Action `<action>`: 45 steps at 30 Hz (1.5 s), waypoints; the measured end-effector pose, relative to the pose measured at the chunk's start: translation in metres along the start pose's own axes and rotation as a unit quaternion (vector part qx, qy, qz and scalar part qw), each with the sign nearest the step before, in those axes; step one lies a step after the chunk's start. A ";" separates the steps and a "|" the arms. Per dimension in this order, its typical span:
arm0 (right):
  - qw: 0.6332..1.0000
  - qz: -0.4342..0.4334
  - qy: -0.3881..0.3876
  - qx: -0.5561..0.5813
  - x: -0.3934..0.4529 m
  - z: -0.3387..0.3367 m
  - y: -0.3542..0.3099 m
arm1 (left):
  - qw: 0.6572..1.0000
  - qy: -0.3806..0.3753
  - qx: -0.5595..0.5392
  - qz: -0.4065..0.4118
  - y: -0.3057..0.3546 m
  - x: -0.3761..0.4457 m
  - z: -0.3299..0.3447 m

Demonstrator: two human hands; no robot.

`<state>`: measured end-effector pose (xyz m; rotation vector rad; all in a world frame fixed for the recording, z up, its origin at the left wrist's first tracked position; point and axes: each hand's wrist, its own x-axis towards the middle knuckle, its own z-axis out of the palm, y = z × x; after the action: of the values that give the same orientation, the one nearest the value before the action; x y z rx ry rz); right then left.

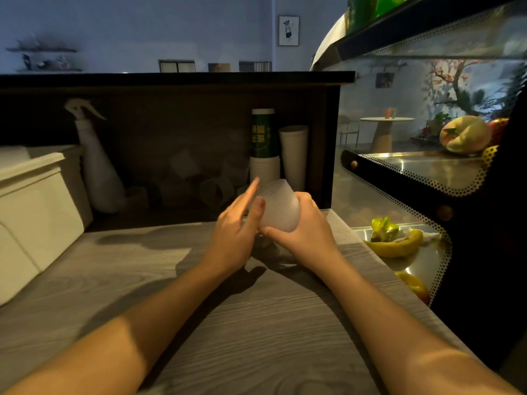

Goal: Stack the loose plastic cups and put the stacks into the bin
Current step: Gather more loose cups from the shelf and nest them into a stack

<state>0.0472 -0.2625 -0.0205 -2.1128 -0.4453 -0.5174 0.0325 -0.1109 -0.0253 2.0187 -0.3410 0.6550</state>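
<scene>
Cup held over the grey wood-grain counter (142, 280), bare boards on the near side.
The right hand (308, 235) grips a frosted ribbed plastic cup (278, 206), long axis tilted, base pointing up-left; the left hand (236, 232) touches it with straight fingers. Loose cups (199, 181) lie beyond in the dark recess, the white plastic bin (34, 201) at the left edge.

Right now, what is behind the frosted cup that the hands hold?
Behind the frosted ribbed cup, in the dark recess, stand a green-labelled cup stack and a white cup stack. The cup hides their bases.
</scene>
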 end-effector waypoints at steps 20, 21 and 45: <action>0.979 0.140 0.145 0.038 0.017 -0.003 0.037 | 0.935 0.042 0.227 -0.268 -0.069 0.099 0.039; 0.979 0.140 0.143 0.037 0.018 -0.003 0.037 | 0.944 0.068 0.175 -0.272 -0.073 0.101 0.042; 0.989 -0.050 -0.003 -0.137 0.005 0.010 0.000 | 0.963 0.180 -0.168 -0.112 -0.017 -0.011 -0.062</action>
<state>0.0534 -0.2532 -0.0230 -2.3628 -0.5106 -0.6618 0.0125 -0.0493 -0.0193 1.5499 -0.0026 0.7485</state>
